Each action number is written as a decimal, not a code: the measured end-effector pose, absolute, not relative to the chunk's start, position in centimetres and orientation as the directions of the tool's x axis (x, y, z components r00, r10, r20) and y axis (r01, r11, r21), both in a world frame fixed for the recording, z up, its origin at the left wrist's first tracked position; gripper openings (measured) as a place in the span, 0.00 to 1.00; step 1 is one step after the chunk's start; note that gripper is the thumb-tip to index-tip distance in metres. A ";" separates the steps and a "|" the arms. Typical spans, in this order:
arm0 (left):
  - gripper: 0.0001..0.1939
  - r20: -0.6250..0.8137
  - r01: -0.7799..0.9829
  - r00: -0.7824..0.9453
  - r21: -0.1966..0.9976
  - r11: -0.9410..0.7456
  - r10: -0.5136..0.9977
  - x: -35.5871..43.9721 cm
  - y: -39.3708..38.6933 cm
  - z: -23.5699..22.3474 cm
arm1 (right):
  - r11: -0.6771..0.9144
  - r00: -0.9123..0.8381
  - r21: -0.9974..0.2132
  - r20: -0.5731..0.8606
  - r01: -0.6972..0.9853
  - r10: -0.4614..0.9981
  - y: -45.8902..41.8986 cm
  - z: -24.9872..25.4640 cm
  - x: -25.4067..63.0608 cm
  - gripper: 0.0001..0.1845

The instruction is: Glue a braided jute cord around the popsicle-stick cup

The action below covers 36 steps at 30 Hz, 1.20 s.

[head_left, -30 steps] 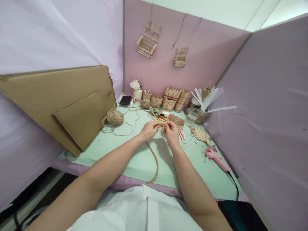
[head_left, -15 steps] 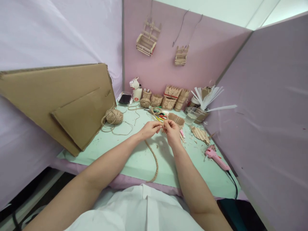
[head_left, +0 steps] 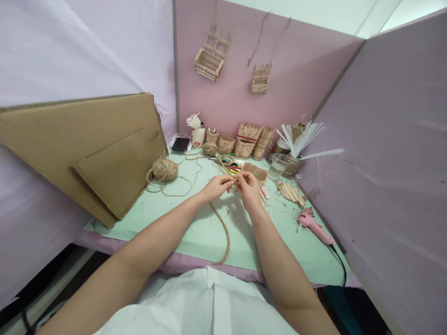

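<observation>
My left hand [head_left: 217, 186] and my right hand [head_left: 247, 187] meet over the middle of the green table [head_left: 195, 228], fingers pinched together on the top end of a braided jute rope [head_left: 225, 235]. The rope hangs from my fingers, curves down across the table and runs off its near edge toward my lap. Just behind my hands stands a small cup made of wooden sticks [head_left: 255, 173], with coloured pens [head_left: 233, 170] lying beside it.
A ball of twine [head_left: 165, 170] lies left, in front of leaning cardboard sheets [head_left: 104, 144]. Loose wooden sticks [head_left: 289, 191] and a pink glue gun [head_left: 314, 226] lie right. Stick baskets [head_left: 248, 141], a plastic cup [head_left: 280, 167] and white strips [head_left: 303, 139] line the back wall.
Both hands stay pinched on the rope's end with only small finger shifts. The view has drifted slightly, nothing else has moved.
</observation>
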<state>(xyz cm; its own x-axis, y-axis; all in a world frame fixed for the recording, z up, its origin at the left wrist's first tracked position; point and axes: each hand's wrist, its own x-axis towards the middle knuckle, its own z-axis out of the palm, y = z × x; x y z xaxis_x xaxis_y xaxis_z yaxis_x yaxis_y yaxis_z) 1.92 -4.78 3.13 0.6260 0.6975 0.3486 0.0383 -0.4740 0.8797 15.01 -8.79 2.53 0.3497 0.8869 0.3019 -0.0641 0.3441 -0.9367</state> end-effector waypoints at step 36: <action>0.05 0.403 -0.071 0.198 0.915 -0.397 0.894 2.9 -5.0 2.5 | 0.367 0.412 -0.907 0.421 0.205 0.808 -9.2 2.3 14.4 0.11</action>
